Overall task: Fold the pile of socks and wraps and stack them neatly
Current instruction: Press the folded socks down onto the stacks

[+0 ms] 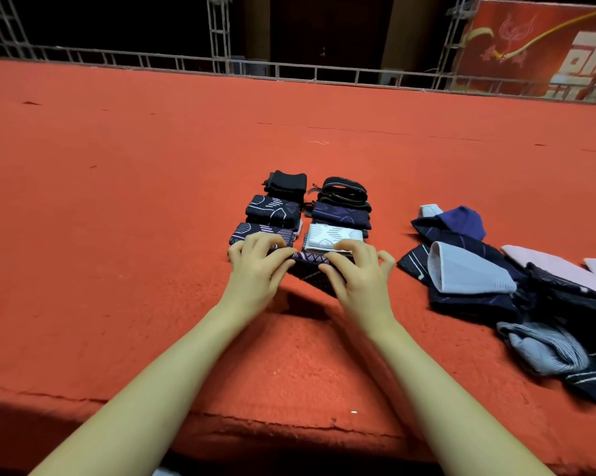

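An event hall or stage venue rather than a home. A broad raised platform covered in red carpet [152, 149] fills the view, its worn front edge [255, 420] stepping down toward the camera. Along the far edge runs a metal truss frame [217, 32] with a low rail [324, 72], of the kind used for stage rigging. At upper right a red printed banner [543, 46] bears large white characters and a yellow ribbon motif. The space beyond is dark.
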The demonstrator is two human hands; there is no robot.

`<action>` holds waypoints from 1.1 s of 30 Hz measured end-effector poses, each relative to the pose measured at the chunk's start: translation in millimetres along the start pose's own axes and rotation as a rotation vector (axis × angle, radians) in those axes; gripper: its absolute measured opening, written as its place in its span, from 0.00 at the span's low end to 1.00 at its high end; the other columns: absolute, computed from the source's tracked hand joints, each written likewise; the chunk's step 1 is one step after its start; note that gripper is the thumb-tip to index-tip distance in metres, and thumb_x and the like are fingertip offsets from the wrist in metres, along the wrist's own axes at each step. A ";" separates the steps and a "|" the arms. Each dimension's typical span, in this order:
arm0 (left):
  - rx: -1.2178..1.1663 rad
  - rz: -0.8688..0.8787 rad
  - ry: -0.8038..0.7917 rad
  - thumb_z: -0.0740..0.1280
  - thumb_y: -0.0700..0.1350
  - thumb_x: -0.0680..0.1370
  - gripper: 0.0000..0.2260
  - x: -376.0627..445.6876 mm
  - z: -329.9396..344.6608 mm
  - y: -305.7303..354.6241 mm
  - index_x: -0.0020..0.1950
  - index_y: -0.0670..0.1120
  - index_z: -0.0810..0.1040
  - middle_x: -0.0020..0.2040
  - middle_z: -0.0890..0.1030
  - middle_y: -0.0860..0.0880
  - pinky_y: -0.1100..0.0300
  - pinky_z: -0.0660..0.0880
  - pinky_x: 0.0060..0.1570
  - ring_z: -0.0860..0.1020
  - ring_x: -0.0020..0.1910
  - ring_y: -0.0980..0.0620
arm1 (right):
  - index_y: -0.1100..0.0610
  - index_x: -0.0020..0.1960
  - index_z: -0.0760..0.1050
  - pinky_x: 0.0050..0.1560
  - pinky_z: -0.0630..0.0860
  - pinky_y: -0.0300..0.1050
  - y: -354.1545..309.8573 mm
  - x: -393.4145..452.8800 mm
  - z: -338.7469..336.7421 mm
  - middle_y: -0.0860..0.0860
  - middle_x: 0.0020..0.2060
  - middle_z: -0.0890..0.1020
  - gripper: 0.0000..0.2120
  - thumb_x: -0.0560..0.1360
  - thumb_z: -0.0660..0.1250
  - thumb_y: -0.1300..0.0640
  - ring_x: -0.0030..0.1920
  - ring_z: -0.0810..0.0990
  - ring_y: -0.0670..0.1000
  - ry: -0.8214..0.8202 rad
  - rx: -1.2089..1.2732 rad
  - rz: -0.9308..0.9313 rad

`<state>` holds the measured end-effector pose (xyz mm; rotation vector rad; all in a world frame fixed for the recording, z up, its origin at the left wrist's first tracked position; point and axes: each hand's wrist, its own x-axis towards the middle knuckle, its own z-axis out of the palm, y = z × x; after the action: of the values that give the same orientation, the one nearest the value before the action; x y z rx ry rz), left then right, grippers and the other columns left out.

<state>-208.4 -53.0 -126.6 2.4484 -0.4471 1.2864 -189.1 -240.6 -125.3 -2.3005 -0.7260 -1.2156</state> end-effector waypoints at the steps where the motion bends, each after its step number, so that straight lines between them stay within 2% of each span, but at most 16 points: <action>1: 0.022 0.015 0.050 0.63 0.48 0.76 0.10 3.8 -1.6 -3.1 0.50 0.46 0.83 0.49 0.80 0.48 0.58 0.55 0.49 0.71 0.54 0.50 | 0.54 0.45 0.82 0.49 0.52 0.42 -1.7 6.5 1.6 0.51 0.49 0.80 0.11 0.75 0.63 0.50 0.50 0.73 0.49 0.034 -0.010 -0.019; 4: 0.089 0.051 0.124 0.64 0.47 0.77 0.10 17.2 -5.7 -19.3 0.51 0.46 0.83 0.51 0.80 0.47 0.55 0.58 0.50 0.72 0.56 0.49 | 0.54 0.44 0.82 0.50 0.55 0.46 -4.1 29.7 13.5 0.51 0.49 0.81 0.10 0.75 0.64 0.51 0.51 0.74 0.50 0.096 -0.021 -0.069; 10: 0.153 -0.006 0.143 0.65 0.47 0.76 0.10 38.1 1.3 -60.2 0.50 0.46 0.83 0.52 0.79 0.47 0.54 0.58 0.50 0.71 0.55 0.48 | 0.55 0.44 0.82 0.49 0.57 0.48 -6.0 72.8 54.0 0.51 0.47 0.81 0.08 0.74 0.67 0.52 0.51 0.73 0.50 0.130 -0.026 -0.155; 16: 0.191 -0.054 0.150 0.64 0.48 0.76 0.10 54.4 19.9 -108.9 0.50 0.48 0.84 0.58 0.71 0.52 0.53 0.59 0.52 0.68 0.56 0.47 | 0.55 0.44 0.82 0.49 0.58 0.47 -0.2 104.8 104.8 0.50 0.47 0.81 0.08 0.74 0.67 0.53 0.50 0.73 0.50 0.112 0.001 -0.194; 22: 0.225 -0.078 0.038 0.64 0.49 0.75 0.10 36.2 36.9 -137.6 0.47 0.49 0.85 0.58 0.79 0.47 0.53 0.60 0.51 0.69 0.56 0.46 | 0.53 0.43 0.83 0.49 0.58 0.47 4.1 96.3 135.6 0.49 0.50 0.82 0.08 0.73 0.67 0.50 0.51 0.73 0.51 -0.038 0.045 -0.220; 27: 0.126 -0.007 -0.146 0.62 0.45 0.74 0.08 2.3 38.2 -135.2 0.42 0.44 0.79 0.62 0.79 0.44 0.53 0.62 0.56 0.72 0.63 0.48 | 0.50 0.46 0.82 0.50 0.57 0.45 1.7 69.9 133.8 0.48 0.52 0.83 0.14 0.73 0.61 0.44 0.50 0.80 0.51 -0.352 0.087 -0.179; 31: 0.116 0.008 -0.274 0.60 0.44 0.75 0.09 -3.0 34.9 -131.5 0.40 0.43 0.77 0.59 0.81 0.44 0.56 0.67 0.56 0.80 0.55 0.47 | 0.49 0.51 0.83 0.53 0.59 0.48 -1.6 62.0 129.5 0.49 0.52 0.84 0.18 0.74 0.56 0.45 0.51 0.82 0.51 -0.426 -0.085 -0.116; 33: 0.103 -0.052 -0.328 0.59 0.48 0.75 0.12 -4.7 33.2 -128.4 0.48 0.42 0.79 0.57 0.81 0.44 0.57 0.68 0.52 0.81 0.52 0.46 | 0.48 0.52 0.82 0.55 0.61 0.50 -0.5 59.0 130.7 0.49 0.53 0.83 0.19 0.74 0.55 0.45 0.52 0.82 0.51 -0.464 -0.138 -0.128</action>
<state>-132.4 47.9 -167.3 2.7499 -0.4035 0.9092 -80.9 -148.2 -143.2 -2.7263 -0.9855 -0.8026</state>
